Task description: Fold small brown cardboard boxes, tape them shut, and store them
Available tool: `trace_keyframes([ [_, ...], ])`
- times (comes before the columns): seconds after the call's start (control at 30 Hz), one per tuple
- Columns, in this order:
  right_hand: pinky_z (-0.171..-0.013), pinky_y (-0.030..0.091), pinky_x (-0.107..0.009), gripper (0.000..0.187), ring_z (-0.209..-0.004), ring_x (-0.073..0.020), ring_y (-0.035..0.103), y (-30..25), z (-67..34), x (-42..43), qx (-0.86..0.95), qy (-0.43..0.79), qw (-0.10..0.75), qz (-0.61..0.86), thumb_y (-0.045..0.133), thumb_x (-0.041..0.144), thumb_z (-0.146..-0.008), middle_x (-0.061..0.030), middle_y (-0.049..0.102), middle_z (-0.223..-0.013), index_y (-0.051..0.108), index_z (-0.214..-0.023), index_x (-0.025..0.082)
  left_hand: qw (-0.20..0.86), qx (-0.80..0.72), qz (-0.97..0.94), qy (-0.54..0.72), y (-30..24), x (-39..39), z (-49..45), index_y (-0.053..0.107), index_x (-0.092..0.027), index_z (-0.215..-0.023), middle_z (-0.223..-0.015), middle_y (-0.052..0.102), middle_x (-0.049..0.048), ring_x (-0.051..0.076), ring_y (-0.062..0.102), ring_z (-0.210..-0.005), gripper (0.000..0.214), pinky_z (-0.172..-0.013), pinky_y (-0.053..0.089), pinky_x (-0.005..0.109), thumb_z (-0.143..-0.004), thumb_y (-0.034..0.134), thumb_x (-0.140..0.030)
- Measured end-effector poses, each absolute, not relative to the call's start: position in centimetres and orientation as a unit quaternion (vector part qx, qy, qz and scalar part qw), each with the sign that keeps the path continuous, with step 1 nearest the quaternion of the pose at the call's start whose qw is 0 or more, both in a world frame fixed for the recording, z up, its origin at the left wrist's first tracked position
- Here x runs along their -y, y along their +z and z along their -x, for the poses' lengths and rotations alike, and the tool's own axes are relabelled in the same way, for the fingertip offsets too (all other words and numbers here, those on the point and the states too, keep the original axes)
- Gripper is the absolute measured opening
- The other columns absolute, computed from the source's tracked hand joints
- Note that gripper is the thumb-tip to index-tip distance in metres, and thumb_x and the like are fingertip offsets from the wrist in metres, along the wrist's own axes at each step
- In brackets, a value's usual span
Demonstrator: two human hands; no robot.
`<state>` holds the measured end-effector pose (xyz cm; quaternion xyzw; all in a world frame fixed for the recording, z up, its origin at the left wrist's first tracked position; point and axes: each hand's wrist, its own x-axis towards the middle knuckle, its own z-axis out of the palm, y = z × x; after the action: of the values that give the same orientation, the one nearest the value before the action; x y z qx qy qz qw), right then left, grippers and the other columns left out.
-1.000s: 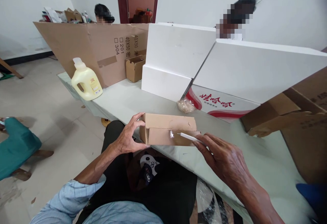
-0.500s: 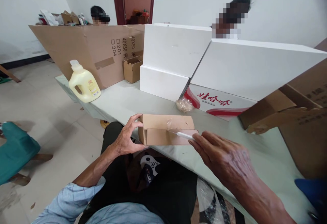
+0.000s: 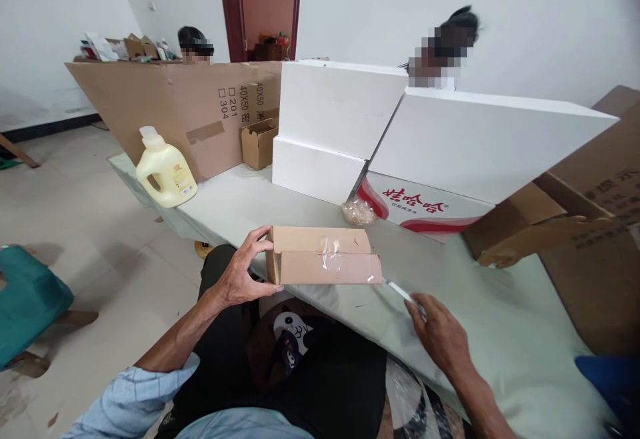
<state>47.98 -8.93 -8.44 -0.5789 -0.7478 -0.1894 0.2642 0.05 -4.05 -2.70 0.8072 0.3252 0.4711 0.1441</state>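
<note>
My left hand (image 3: 241, 271) grips the left end of a small brown cardboard box (image 3: 300, 269), thumb low and fingers on top. Clear tape (image 3: 331, 253) crosses the long seam facing me, and the flap edge along that seam stands slightly raised. Just off the box's lower right corner is the tip of a slim white knife (image 3: 399, 291), apparently a box cutter. Its handle is closed inside my right hand (image 3: 443, 332), which is apart from the box, above the table cloth.
On the pale green table (image 3: 225, 209) stand a yellow detergent jug (image 3: 170, 175), a small open carton (image 3: 259, 147), white boxes (image 3: 340, 112) and crumpled clear tape (image 3: 359, 212). An open brown carton (image 3: 525, 222) is at right. Two people sit behind the boxes.
My right hand has drawn the knife off the box's taped seam, rightward and down, clear of the box. My left hand keeps its hold. The view has shifted slightly.
</note>
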Motion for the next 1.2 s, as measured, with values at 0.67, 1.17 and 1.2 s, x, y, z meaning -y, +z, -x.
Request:
trace_keyframes([
  [0.67, -0.094, 0.055, -0.049, 0.031, -0.108, -0.0302, 0.070, 2.5, -36.3, 8.2, 0.809, -0.125, 0.418, 0.394, 0.072, 0.030, -0.101, -0.0139, 0.074, -0.125, 0.068, -0.132, 0.025, 0.159, -0.318, -0.872, 0.337, -0.3, 4.8, 0.4, 0.050, -0.023, -0.152, -0.155, 0.047, 0.0227, 0.041, 0.052, -0.150, 0.093, -0.117, 0.057, 0.054, -0.071, 0.096, -0.024],
  [1.17, -0.097, 0.057, -0.052, 0.030, -0.119, -0.0329, 0.067, 0.6, -33.0, 8.1, 0.798, -0.122, 0.421, 0.413, 0.066, 0.019, -0.103, -0.0185, 0.064, -0.143, 0.064, -0.133, 0.024, 0.145, -0.419, -0.853, 0.276, 0.9, 4.0, 1.7, 0.056, -0.023, -0.153, -0.168, 0.043, 0.0223, 0.045, 0.051, -0.153, 0.093, -0.119, 0.054, 0.062, -0.074, 0.098, -0.049],
  [1.2, -0.095, 0.057, -0.050, 0.027, -0.117, -0.0317, 0.067, 0.5, -32.8, 8.0, 0.796, -0.114, 0.430, 0.411, 0.065, 0.018, -0.103, -0.0179, 0.064, -0.142, 0.064, -0.130, 0.024, 0.125, -0.426, -0.848, 0.290, 1.3, 4.2, 1.3, 0.060, -0.022, -0.149, -0.168, 0.043, 0.0223, 0.046, 0.049, -0.154, 0.086, -0.121, 0.052, 0.064, -0.076, 0.096, -0.050],
])
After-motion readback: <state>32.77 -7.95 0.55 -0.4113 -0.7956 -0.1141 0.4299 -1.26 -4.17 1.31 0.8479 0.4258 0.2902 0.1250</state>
